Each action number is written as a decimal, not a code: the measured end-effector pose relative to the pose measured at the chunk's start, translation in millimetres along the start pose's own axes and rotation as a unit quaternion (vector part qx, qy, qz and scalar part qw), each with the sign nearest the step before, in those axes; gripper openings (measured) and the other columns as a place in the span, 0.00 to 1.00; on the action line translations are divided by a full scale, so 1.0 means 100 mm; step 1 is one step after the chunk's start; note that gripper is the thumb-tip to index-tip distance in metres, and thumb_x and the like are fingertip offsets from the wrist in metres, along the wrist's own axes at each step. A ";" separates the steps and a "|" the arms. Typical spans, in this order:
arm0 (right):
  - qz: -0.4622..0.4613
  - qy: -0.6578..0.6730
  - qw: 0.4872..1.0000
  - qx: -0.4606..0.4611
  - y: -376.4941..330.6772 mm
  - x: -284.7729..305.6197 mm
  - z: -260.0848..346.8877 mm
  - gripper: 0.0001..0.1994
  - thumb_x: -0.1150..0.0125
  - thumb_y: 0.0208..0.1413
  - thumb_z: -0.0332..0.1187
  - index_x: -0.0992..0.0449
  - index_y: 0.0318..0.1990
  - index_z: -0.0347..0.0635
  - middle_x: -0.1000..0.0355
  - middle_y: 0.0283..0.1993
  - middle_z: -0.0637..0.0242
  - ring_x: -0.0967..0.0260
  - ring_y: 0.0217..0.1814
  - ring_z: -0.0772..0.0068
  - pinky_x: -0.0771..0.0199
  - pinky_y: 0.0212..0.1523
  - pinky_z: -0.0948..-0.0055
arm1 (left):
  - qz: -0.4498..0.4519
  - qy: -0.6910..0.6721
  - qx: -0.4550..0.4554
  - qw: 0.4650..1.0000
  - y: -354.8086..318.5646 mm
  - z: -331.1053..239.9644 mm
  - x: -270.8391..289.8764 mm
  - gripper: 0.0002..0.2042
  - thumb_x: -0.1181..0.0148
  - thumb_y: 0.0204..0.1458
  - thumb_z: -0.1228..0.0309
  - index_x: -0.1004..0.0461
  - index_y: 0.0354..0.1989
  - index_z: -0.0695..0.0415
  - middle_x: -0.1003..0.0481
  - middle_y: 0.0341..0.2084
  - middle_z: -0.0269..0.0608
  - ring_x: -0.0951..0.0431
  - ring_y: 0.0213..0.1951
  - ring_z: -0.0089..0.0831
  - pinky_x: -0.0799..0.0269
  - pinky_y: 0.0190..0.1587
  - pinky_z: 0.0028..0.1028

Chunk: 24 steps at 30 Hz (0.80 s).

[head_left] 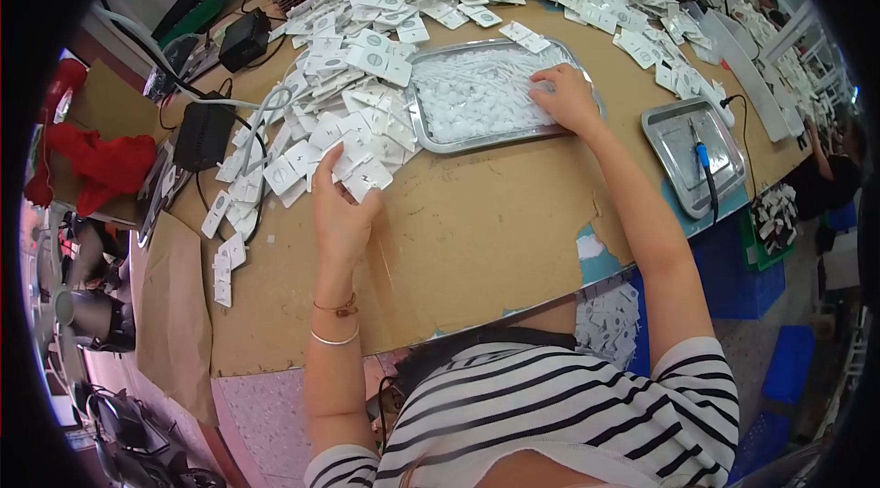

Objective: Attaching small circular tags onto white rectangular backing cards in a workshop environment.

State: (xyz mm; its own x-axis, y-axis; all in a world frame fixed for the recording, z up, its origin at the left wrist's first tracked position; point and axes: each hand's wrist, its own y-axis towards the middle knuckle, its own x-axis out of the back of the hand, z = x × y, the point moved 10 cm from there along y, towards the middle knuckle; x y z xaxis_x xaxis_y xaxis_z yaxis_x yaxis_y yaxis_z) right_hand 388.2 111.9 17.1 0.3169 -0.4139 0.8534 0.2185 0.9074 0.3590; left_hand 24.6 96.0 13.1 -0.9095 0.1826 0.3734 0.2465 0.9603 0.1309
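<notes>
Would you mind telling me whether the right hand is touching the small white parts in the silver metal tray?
Touching: the head view shows the right hand resting on them.

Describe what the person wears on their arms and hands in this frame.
Both hands, left hand and right hand, are bare, with no gloves. The left wrist carries two thin bracelets, one brownish, one silvery. Short black-and-white striped sleeves end above the elbows.

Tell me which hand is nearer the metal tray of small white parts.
Right. The right hand rests inside the metal tray; the left hand is below its left corner, holding a white card.
</notes>
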 end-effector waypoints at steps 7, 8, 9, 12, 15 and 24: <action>-0.033 -0.031 0.999 -0.007 0.07 -0.09 0.08 0.06 0.40 0.46 0.34 0.22 0.30 0.46 0.28 0.38 0.65 0.33 0.44 0.58 0.35 0.47 0.59 | -0.106 -0.147 0.078 0.980 0.04 -0.12 -0.09 0.30 0.32 0.41 0.68 0.45 0.48 0.61 0.35 0.34 0.38 0.33 0.30 0.21 0.38 0.31 0.19; -0.043 -0.052 0.998 0.003 0.04 -0.13 0.11 0.05 0.41 0.46 0.34 0.22 0.31 0.46 0.28 0.37 0.65 0.33 0.44 0.58 0.36 0.47 0.58 | -0.081 -0.188 0.093 0.975 0.03 -0.13 -0.26 0.31 0.32 0.41 0.68 0.47 0.48 0.61 0.35 0.34 0.39 0.33 0.31 0.21 0.38 0.31 0.20; -0.049 -0.069 0.996 0.015 0.03 -0.15 0.19 0.05 0.41 0.47 0.34 0.22 0.31 0.47 0.28 0.37 0.65 0.33 0.44 0.59 0.37 0.47 0.57 | -0.059 -0.225 0.110 0.966 0.00 -0.12 -0.37 0.32 0.32 0.41 0.67 0.48 0.48 0.61 0.35 0.34 0.39 0.34 0.31 0.21 0.37 0.31 0.20; -0.024 -0.083 0.996 0.017 0.07 -0.11 0.18 0.05 0.42 0.48 0.34 0.23 0.32 0.47 0.28 0.37 0.64 0.33 0.44 0.59 0.36 0.47 0.57 | 0.016 -0.376 0.172 0.910 -0.10 -0.07 -0.73 0.25 0.39 0.45 0.69 0.48 0.48 0.56 0.33 0.36 0.40 0.32 0.32 0.24 0.34 0.33 0.24; -0.037 -0.023 0.999 -0.005 0.09 -0.01 0.09 0.06 0.43 0.50 0.34 0.24 0.34 0.45 0.28 0.35 0.64 0.31 0.39 0.61 0.33 0.43 0.63 | 0.142 -0.608 0.239 0.744 -0.23 0.00 -1.12 0.18 0.54 0.51 0.65 0.41 0.50 0.57 0.31 0.47 0.50 0.28 0.35 0.33 0.29 0.38 0.32; 0.086 0.514 0.847 -0.105 -0.76 0.11 0.90 0.08 0.45 0.56 0.29 0.28 0.40 0.36 0.31 0.31 0.71 0.35 0.31 0.82 0.33 0.33 0.82 | 0.199 -0.507 0.220 0.809 -0.37 -0.27 -1.18 0.17 0.58 0.59 0.67 0.43 0.54 0.61 0.30 0.44 0.45 0.25 0.40 0.32 0.26 0.43 0.31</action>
State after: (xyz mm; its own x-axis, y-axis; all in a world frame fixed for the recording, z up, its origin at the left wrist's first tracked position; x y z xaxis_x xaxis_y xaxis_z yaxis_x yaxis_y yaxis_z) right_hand 292.1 45.3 33.5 0.9732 -0.2199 0.0671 0.2131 0.9723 0.0957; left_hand 132.3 33.6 -11.1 -0.6494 0.3614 -0.6691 0.6480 0.7235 -0.2381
